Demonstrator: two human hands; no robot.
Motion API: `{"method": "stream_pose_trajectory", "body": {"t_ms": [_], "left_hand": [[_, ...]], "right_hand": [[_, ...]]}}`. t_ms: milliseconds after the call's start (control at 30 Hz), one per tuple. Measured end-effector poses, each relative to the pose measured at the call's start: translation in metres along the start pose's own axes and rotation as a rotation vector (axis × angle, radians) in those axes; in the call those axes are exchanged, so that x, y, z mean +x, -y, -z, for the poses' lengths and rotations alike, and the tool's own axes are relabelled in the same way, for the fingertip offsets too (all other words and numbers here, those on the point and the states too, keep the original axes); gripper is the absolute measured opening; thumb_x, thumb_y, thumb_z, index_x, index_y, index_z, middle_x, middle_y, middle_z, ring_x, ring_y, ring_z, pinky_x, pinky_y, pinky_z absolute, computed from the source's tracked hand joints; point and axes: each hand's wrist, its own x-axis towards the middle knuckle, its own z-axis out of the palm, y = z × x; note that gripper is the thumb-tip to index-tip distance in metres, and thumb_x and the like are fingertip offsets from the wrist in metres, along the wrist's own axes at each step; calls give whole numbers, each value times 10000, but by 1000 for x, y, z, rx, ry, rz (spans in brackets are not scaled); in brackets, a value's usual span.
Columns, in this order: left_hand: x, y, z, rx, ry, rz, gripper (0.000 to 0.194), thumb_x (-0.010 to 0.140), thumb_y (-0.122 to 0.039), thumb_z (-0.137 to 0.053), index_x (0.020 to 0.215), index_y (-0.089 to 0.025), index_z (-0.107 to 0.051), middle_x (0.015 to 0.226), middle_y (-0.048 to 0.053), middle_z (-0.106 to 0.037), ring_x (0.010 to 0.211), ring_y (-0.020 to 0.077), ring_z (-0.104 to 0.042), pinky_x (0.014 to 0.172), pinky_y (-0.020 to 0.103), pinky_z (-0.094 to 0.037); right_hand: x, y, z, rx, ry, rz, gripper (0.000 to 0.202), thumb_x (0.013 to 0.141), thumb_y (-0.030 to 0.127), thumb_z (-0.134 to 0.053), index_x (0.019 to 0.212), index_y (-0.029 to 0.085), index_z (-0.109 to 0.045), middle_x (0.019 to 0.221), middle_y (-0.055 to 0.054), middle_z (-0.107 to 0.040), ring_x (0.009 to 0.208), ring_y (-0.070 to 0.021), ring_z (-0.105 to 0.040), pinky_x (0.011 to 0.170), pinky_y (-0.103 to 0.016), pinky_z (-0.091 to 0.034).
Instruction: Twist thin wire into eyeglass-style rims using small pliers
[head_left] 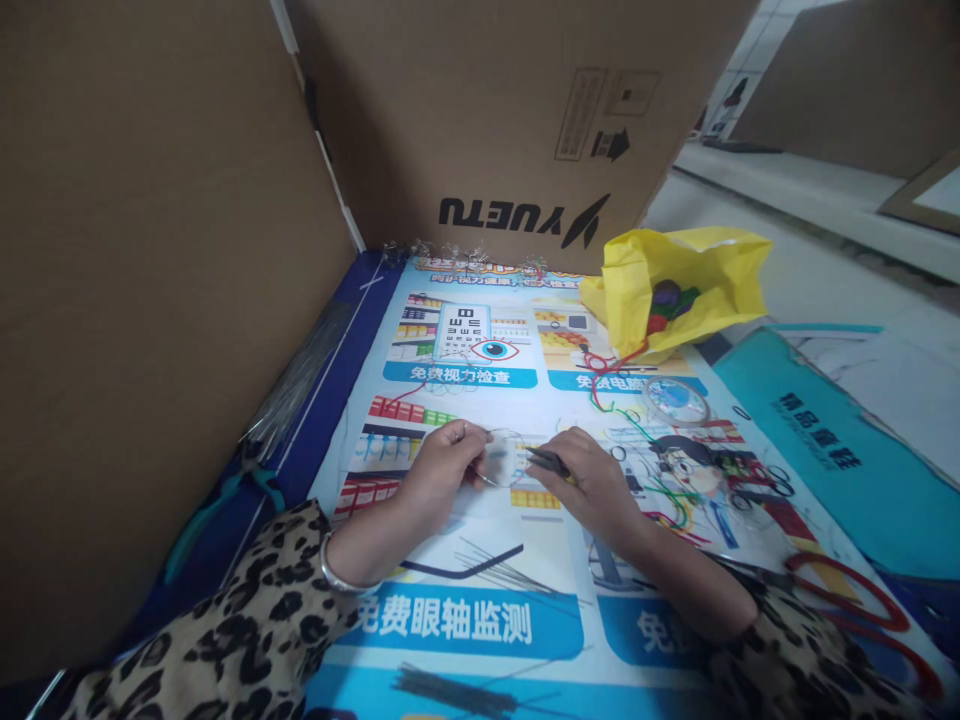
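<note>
My left hand (459, 456) pinches the left side of a thin wire loop (511, 432) above the printed sheet. On the loop's right side, my right hand (586, 478) is closed around small dark-tipped pliers (550, 461), whose jaws point left at the wire. Loose thin wires (502, 572) lie on the sheet below my hands, and a darker bundle of short wires (454, 690) rests near the bottom edge. Red and green cords (600, 385) trail across the sheet to the right.
Cardboard walls (480, 120) stand behind and at left. A yellow bag (628, 290) holds coloured items. Also around are a tape roll (676, 401), long wires (289, 395), teal-handled pliers (202, 520), red-handled scissors (851, 575) and a teal bag (825, 440).
</note>
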Motion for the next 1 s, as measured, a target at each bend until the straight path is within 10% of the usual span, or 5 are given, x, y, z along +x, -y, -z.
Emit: {"method": "stream_pose_trajectory", "body": {"t_ms": [1000], "left_hand": [[-2,-2,0,-40,60,62,134,685,-228,-603,648,-141,-508,539,-27,-483,459,68,-442,388,176,-321]], "right_hand": [[-1,-4,0,48,-28,-6,154,836,305,-539,745,182,-553,693,-14,-574,715,-141,-505,683,-275,-390]]}}
